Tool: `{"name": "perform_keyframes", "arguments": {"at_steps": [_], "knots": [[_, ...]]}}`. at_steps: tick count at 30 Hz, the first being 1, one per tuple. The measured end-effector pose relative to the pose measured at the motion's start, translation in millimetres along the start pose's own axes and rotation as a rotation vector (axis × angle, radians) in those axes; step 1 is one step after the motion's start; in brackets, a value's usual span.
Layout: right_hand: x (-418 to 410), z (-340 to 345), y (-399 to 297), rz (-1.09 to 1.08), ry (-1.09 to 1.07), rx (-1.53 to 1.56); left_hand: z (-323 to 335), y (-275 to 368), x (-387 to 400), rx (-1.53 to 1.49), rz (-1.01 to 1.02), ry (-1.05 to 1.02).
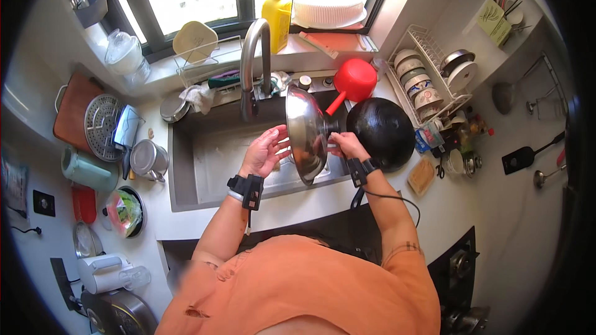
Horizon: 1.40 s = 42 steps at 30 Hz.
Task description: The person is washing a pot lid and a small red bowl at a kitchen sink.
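A shiny domed metal pan lid [306, 135] is held on edge above the right part of the steel sink [223, 172]. My right hand [350, 145] grips it at the dark knob [333, 126] on its outer side. On the lid's other side, my left hand [268, 151] has its fingers spread close to the rim; whether they touch it I cannot tell. Just right of my right hand, a black wok [382, 135] rests bottom up over the sink's edge and the counter. Behind it lies a red dipper [355, 80], its handle pointing toward me.
The tall faucet [254, 65] arches over the sink's back. A yellow pump bottle [277, 18] stands on the sill. At right are a bowl rack [423, 74] and a sponge-like block [421, 176]. A metal pot [149, 158] and a covered bowl [125, 211] stand left.
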State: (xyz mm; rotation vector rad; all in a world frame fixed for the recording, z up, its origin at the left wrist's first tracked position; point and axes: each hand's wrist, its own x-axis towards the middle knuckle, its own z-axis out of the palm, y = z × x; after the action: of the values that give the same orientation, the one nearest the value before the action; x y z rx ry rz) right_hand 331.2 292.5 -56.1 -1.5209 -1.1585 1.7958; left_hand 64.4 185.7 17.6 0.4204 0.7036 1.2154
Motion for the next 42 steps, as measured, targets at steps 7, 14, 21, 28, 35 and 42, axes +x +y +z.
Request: {"name": "perform_keyframes", "arguments": {"at_steps": [7,14,21,28,35,42], "knots": [[-1.2,8.6,-5.0,0.032,-0.104,0.166,4.1,13.0,36.4,0.004,0.014,-0.083],[-3.5,13.9,-15.0,-0.032,-0.137,0.217,22.8,19.3,42.3,0.082,0.140,0.070],[-15.0,23.5,-25.0,-0.122,-0.091,0.247,29.9,31.3,35.2,0.206,0.109,-0.031],[-46.5,55.7,-12.3,-0.139,-0.042,0.273,25.4,46.7,-3.5,0.212,0.128,-0.118],[-98.4,81.9,-20.3,-0.161,-0.012,0.345,29.7,63.3,-43.2,0.284,0.189,-0.261],[-153.6,64.2,-17.1,-0.123,-0.117,0.322,34.2,72.3,-57.0,0.490,0.268,-0.385]]}}
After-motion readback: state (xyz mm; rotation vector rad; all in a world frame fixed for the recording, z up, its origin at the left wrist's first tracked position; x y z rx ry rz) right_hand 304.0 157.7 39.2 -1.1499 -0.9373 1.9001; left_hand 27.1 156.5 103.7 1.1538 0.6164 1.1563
